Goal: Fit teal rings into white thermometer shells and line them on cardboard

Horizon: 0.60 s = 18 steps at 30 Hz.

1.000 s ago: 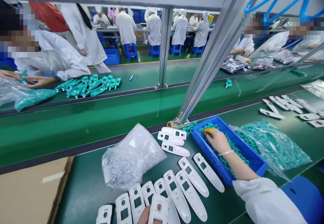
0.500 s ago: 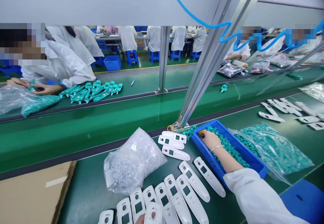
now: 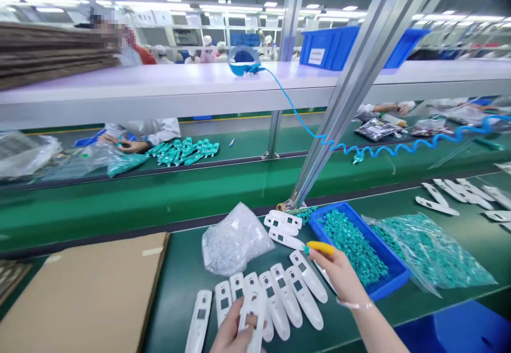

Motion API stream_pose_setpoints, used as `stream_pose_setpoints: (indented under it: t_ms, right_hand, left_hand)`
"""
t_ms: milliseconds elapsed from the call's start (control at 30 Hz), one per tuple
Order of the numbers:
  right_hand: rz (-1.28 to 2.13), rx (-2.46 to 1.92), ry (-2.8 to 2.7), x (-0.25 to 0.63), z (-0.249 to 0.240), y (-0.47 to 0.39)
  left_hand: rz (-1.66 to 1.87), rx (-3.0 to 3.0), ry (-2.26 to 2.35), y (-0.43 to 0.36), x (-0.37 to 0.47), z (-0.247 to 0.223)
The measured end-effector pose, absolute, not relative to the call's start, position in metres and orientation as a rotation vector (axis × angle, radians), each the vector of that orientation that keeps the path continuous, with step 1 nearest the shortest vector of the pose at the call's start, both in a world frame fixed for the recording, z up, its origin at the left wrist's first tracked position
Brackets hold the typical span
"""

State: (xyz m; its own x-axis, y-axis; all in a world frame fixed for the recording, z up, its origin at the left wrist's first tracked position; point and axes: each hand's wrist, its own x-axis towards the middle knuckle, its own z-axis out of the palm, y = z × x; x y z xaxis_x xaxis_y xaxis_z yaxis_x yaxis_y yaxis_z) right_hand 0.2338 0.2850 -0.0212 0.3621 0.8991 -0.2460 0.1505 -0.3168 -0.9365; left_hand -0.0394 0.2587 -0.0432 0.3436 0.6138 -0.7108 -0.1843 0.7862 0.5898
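Note:
My left hand [image 3: 228,333] is closed around a white plastic shell [image 3: 252,305] with a square window and a round hole, held above the bench at the bottom middle. Fingers show through its window. Up and to the right, my right hand [image 3: 340,272] grips a yellow tool [image 3: 321,247], whose exact kind I cannot make out. A small teal part [image 3: 306,250] is at the tool's left end. Several similar white shells [image 3: 280,294] lie in a row beside and behind my left hand. The blue bin [image 3: 393,282] of teal parts [image 3: 351,241] stands just right of my right hand.
A clear bag of small pale parts [image 3: 237,241] lies behind the row. Cardboard [image 3: 88,284] covers the left. Beyond the bin lies a bag of teal parts [image 3: 435,252]. A metal post [image 3: 319,150] rises at the bench's back edge. Across the belt, a co-worker's hands [image 3: 133,145] handle teal pieces.
My right hand has come out of the blue bin and moved toward my left, with the yellow tool and a teal part. The view has tilted up, and more of my left hand shows.

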Motion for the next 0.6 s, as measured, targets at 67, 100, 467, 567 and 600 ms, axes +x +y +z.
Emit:
stream_pose_setpoints:
  t_ms: [67, 100, 467, 567, 600]
  right_hand:
    - [1.212, -1.577, -0.958, 0.182, 0.000, 0.265]
    - [1.240, -1.547, -1.016, 0.161, 0.008, 0.257]
    - [0.645, -1.409, -1.677, 0.083, 0.026, 0.248]
    - [0.598, -1.399, -1.681, 0.075, 0.025, 0.250]
    - [0.575, -1.415, -1.674, 0.073, 0.024, 0.251]
  left_hand:
    - [0.553, 0.562, 1.066, 0.256, -0.041, -0.028]
    - [0.559, 0.640, 1.040, 0.255, -0.042, -0.020]
    - [0.672, 1.145, 1.131, 0.251, -0.068, 0.020]
    - [0.677, 1.064, 1.163, 0.253, -0.069, 0.022]
    - [0.687, 1.039, 1.151, 0.254, -0.068, 0.024]
